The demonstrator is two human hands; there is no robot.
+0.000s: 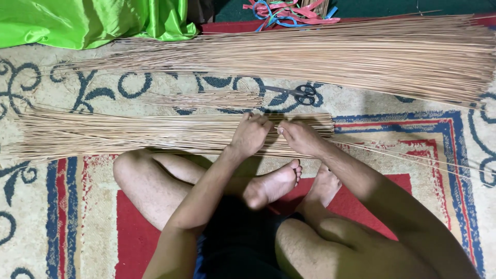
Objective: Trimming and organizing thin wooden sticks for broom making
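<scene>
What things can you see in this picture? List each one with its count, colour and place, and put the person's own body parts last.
Near stick bundle: one, tan, on the carpet under both hands.
Far stick bundle: one, tan, across the top.
Small stick pile: one, tan, between the bundles.
Scissors: one, dark, between the bundles.
Cloth: one, bright green, top left.
Ribbon strips: several, red and blue, top centre.
Carpet: one, cream, red and blue, underneath.
Left hand: on the near bundle.
Right hand: on the near bundle.
Legs: two, crossed, bottom.
</scene>
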